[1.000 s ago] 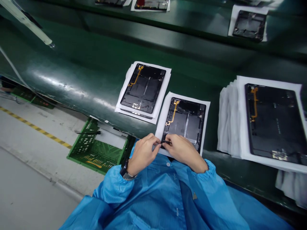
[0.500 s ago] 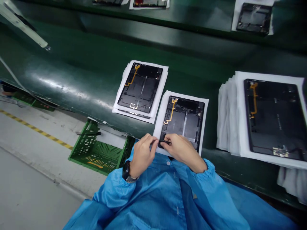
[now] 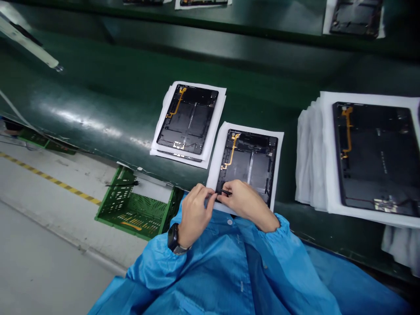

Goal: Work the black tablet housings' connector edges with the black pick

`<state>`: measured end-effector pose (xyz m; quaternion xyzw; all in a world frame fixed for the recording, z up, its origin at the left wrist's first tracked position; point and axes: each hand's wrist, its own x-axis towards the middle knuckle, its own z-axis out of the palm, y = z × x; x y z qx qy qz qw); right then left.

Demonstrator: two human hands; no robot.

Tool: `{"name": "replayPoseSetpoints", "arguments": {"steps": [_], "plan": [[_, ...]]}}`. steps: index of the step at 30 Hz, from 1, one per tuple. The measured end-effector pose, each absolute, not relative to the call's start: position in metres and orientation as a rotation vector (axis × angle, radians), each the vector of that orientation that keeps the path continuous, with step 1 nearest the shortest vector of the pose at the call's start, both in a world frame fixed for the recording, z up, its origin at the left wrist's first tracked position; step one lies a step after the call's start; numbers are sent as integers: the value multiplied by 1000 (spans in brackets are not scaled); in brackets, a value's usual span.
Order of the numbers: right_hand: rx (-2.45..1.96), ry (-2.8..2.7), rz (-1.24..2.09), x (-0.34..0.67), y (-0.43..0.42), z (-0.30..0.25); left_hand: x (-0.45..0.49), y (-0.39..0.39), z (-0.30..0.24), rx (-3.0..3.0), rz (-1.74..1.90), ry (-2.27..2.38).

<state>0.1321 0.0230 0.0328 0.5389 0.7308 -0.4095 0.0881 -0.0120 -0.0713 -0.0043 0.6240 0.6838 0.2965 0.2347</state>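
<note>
An open black tablet chassis (image 3: pixel 251 161) with an orange flex cable lies on a white sheet (image 3: pixel 218 146) at the near edge of the green belt (image 3: pixel 108 87). My right hand (image 3: pixel 244 203) rests on its lower left corner, fingers pinched on a thin black tool or strip (image 3: pixel 225 192). My left hand (image 3: pixel 196 212), with a watch on the wrist, is curled beside it, and its fingertips pinch something small that I cannot make out at that same corner. Both arms wear blue sleeves.
A second chassis (image 3: pixel 187 120) on stacked white sheets lies just up and left. A larger one (image 3: pixel 376 155) on a pile of sheets sits at right. More chassis lie at the far edge. A green crate (image 3: pixel 138 208) stands on the floor below the belt.
Both hands stay pinched at the chassis corner with little motion. The view has drifted, so the belt's items sit slightly higher and further left in the picture.
</note>
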Motion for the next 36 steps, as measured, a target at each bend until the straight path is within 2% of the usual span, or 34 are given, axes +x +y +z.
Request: {"name": "replayPoseSetpoints", "arguments": {"steps": [6, 18, 23, 29, 36], "plan": [[1578, 2165, -1254, 132, 28, 32, -23, -65, 5, 1591, 764, 1772], [1615, 2126, -1229, 132, 32, 36, -17, -65, 3, 1625, 740, 1851], [1580, 2152, -1356, 140, 31, 34, -14, -65, 3, 1628, 768, 1888], [1742, 2204, -1573, 165, 14, 44, -14, -61, 4, 1623, 731, 1901], [1720, 2222, -1625, 180, -1, 42, -40, -68, -1, 1668, 869, 1645]]}}
